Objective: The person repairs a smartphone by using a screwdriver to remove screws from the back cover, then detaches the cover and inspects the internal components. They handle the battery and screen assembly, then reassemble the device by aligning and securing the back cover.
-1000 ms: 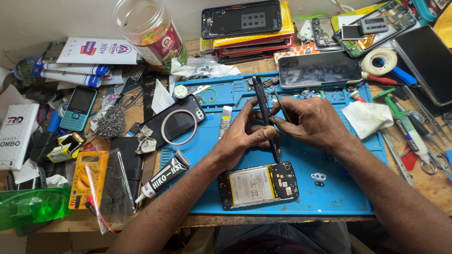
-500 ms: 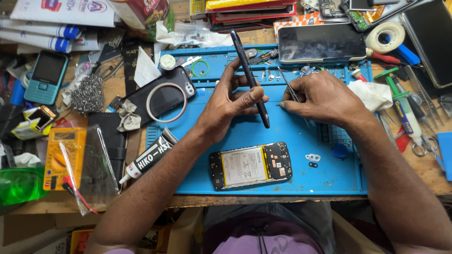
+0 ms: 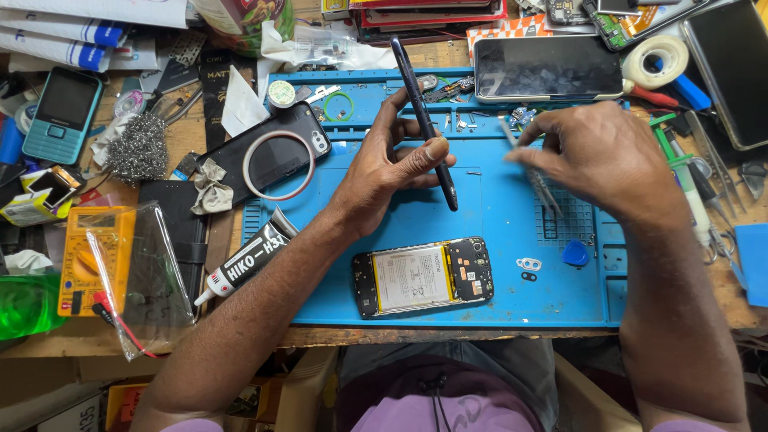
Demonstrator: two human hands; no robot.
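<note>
A crowded wooden workbench carries a blue repair mat [image 3: 496, 296], and everything here is placed from that mat. Above its middle the left hand [image 3: 384, 172] holds a thin dark phone frame [image 3: 424, 120] on edge, thumb on 1 side and fingers wrapped closed on the other, its lower tip just over the mat. On the mat's right half the right hand [image 3: 600, 156] pinches a pair of tweezers [image 3: 538, 180], fingers closed tight on them; the tool is blurred, so whether its tips hold anything cannot be told. Near the mat's front edge lies an opened phone [image 3: 424, 278], battery and circuit board showing, with 2 small loose parts [image 3: 528, 268] and a blue pick [image 3: 575, 254] just to its right. Off the mat's left edge lie a glue tube [image 3: 244, 260], a black back cover [image 3: 268, 156] with a ring of tape on it, and a yellow meter [image 3: 84, 260]. As I judge it, the narrow frame held only at its edges could slip or twist and drop onto the exposed board; the tweezer points could scratch it or flick a tiny part away; and the loose parts sit close enough to the right forearm to be swept off the mat into the clutter.
</note>
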